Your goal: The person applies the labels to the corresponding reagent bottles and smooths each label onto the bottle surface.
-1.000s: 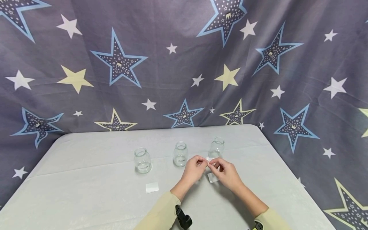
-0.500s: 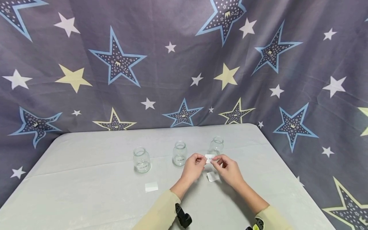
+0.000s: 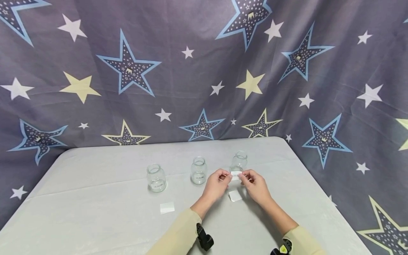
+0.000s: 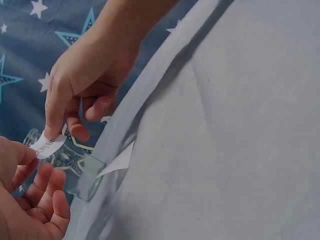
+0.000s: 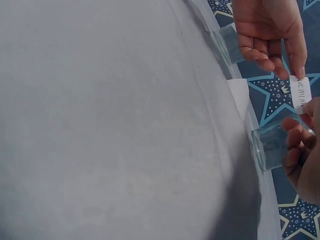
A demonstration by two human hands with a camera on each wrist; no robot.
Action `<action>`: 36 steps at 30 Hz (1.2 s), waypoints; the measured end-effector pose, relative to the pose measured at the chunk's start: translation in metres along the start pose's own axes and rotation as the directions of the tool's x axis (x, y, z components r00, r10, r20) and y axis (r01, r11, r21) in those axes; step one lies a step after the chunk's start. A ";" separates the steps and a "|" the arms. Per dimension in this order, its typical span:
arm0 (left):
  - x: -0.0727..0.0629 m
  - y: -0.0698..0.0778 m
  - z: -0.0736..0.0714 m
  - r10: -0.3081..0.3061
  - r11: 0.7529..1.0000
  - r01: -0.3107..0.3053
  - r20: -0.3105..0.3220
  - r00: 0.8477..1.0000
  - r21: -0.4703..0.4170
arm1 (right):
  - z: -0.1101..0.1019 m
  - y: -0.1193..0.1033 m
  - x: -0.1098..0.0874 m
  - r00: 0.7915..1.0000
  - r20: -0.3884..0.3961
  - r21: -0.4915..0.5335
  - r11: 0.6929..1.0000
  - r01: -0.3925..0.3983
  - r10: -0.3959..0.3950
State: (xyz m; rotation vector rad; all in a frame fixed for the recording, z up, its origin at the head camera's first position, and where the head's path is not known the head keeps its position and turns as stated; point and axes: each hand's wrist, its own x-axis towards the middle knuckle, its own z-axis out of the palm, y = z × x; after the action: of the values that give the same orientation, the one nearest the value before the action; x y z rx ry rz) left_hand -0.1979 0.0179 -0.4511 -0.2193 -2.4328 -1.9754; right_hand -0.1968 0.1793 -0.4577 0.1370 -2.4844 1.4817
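Observation:
Between both hands a small white printed label [image 3: 236, 175] is held up by its two ends. My left hand [image 3: 217, 185] pinches the left end and my right hand [image 3: 255, 186] the right end, thumb against finger. In the left wrist view the label [image 4: 50, 146] bends slightly, its dark lettering visible. Just behind it stands a clear glass jar [image 3: 239, 161], its lower part covered by the label and fingers. Whether the label touches this jar cannot be told. Below the hands a white paper piece [image 3: 235, 196] lies on the table.
Two more glass jars, a middle jar [image 3: 199, 170] and a left jar [image 3: 156, 178], stand upright with printed labels low on their fronts. Another white paper piece [image 3: 167, 208] lies in front of the left jar. A star-patterned curtain [image 3: 172, 88] rises behind the white-covered table [image 3: 95, 205].
The label, hidden among the fingers a second ago, now stretches between the hands with its print facing me. Both hands have shifted slightly right and apart, in front of the right jar.

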 end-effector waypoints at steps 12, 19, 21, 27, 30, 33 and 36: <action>0.008 -0.001 0.003 0.033 0.987 -0.038 0.033 0.999 0.157 | -0.007 0.009 0.003 1.000 -0.003 0.038 0.999 -0.029 0.029; 0.014 -0.002 0.007 0.001 0.982 -0.008 0.038 0.999 0.191 | -0.009 0.013 0.005 1.000 -0.004 0.030 0.999 -0.020 0.020; 0.015 -0.003 0.008 -0.012 0.981 0.005 0.038 0.999 0.193 | -0.009 0.015 0.006 1.000 -0.006 0.027 0.999 -0.018 0.018; 0.021 -0.011 0.012 -0.017 0.979 0.015 0.010 1.000 0.205 | -0.005 0.025 0.009 1.000 -0.010 0.041 0.999 -0.012 0.012; 0.024 -0.015 0.014 -0.005 0.976 0.009 -0.018 1.000 0.216 | -0.003 0.027 0.010 1.000 -0.013 0.039 0.999 -0.009 0.010; 0.027 -0.017 0.016 -0.001 0.977 0.007 -0.030 1.000 0.213 | -0.002 0.027 0.012 1.000 -0.026 0.030 0.999 -0.013 0.014; 0.029 -0.016 0.017 0.000 0.977 0.006 -0.025 1.000 0.214 | -0.002 0.028 0.014 0.999 -0.043 0.023 0.999 -0.024 0.025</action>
State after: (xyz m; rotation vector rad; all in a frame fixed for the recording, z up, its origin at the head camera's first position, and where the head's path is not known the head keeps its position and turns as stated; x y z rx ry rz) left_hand -0.2264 0.0343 -0.4677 -0.1878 -2.6048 -1.6867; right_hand -0.2156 0.1952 -0.4771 0.0787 -2.4446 1.5065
